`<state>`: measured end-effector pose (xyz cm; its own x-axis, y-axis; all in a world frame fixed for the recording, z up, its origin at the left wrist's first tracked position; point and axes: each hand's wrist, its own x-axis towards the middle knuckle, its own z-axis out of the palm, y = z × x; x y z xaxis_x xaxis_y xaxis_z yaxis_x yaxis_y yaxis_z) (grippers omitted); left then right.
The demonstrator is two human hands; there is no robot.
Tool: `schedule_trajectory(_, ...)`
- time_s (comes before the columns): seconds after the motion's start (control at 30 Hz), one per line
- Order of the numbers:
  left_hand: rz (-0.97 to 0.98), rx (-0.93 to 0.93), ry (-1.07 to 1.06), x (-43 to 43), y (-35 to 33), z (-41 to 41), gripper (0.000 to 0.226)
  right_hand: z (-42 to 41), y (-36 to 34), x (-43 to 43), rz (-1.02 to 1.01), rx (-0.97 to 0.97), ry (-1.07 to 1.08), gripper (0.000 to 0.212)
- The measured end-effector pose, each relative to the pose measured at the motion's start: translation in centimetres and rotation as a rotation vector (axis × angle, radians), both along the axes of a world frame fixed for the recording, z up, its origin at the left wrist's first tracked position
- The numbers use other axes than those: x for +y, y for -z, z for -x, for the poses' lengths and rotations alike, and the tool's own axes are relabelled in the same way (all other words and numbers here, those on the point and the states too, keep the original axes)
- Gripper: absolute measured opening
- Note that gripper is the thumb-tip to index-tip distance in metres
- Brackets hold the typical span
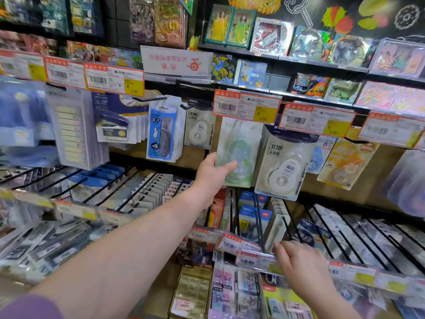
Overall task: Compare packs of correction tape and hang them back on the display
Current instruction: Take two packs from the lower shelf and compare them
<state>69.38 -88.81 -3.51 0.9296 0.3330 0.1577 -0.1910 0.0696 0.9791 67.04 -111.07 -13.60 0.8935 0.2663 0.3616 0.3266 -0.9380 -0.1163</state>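
My left hand (212, 174) reaches up to the display and grips the lower left edge of a pale green correction tape pack (239, 150), thumb across its front. That pack hangs under a red and yellow price tag (247, 106). Right beside it hangs a grey-white correction tape pack (284, 166) marked 30. A smaller grey pack (199, 127) hangs to the left and an orange one (345, 164) to the right. My right hand (301, 265) is low, fingers curled loosely by a price rail (253, 259), holding nothing I can see.
Black wire hooks (128, 194) carry rows of stationery packs below. A blue ruler pack (162, 132) and stapler packs (112, 125) hang at left. Toy and card boxes (271, 36) fill the upper shelves. Price tags line every rail.
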Motion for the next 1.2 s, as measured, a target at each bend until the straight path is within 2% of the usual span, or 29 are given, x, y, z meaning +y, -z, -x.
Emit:
schedule_trajectory(0.1, -0.037, 0.034, -0.002, 0.1, 0.3, -0.5, 0.051, 0.0, -0.6, -0.1, -0.027, 0.038, -0.031, 0.033)
schedule_trajectory(0.13, -0.053, 0.031, -0.009, 0.2, 0.4, -0.7, 0.047, -0.1, -0.9, -0.1, -0.038, 0.06, -0.044, 0.032)
schedule_trajectory(0.23, -0.132, 0.001, -0.048, 0.5, 0.8, -0.9, 0.015, -0.3, -2.4, 0.2, 0.0, 0.05, -0.077, 0.031)
schedule_trajectory(0.37, -0.274, 0.064, -0.134, 1.5, 1.9, -0.8, 0.012, -0.8, -3.8, 1.6, 0.06, 0.003, -0.189, 0.032)
schedule_trajectory(0.43, -0.483, 0.164, -0.158, 2.2, 2.7, -0.3, 0.027, -1.2, -4.2, 2.7, 0.099, -0.028, -0.261, 0.046)
schedule_trajectory(0.53, -0.947, 0.221, -0.165, 3.1, 3.8, 1.3, 0.045, -1.4, -4.8, 4.6, 0.124, -0.044, -0.353, 0.076)
schedule_trajectory(0.57, -1.121, 0.215, -0.174, 3.3, 4.0, 2.0, 0.048, -1.4, -5.1, 5.2, 0.134, -0.039, -0.369, 0.078)
schedule_trajectory(0.63, -1.432, 0.192, -0.186, 3.3, 4.4, 3.4, 0.051, -1.6, -5.3, 6.4, 0.134, -0.046, -0.421, 0.067)
schedule_trajectory(0.7, -1.595, 0.186, -0.182, 3.4, 4.9, 4.5, 0.053, -1.8, -5.2, 7.8, 0.139, -0.058, -0.448, 0.051)
schedule_trajectory(0.77, -1.64, 0.203, -0.183, 3.7, 5.5, 5.4, 0.051, -2.1, -5.0, 8.9, 0.112, -0.125, -0.471, 0.043)
schedule_trajectory(0.87, -1.599, 0.186, -0.214, 4.4, 6.4, 6.6, 0.047, -2.2, -4.4, 10.2, 0.066, -0.16, -0.49, 0.04)
schedule_trajectory(1.03, -1.552, 0.084, -0.207, 5.9, 7.4, 8.1, 0.048, -1.2, -4.4, 11.7, 0.05, -0.154, -0.503, 0.042)
schedule_trajectory(1.2, -1.456, -0.088, -0.248, 8.3, 8.7, 10.2, 0.036, 1.0, -4.2, 13.9, 0.002, -0.112, -0.501, 0.037)
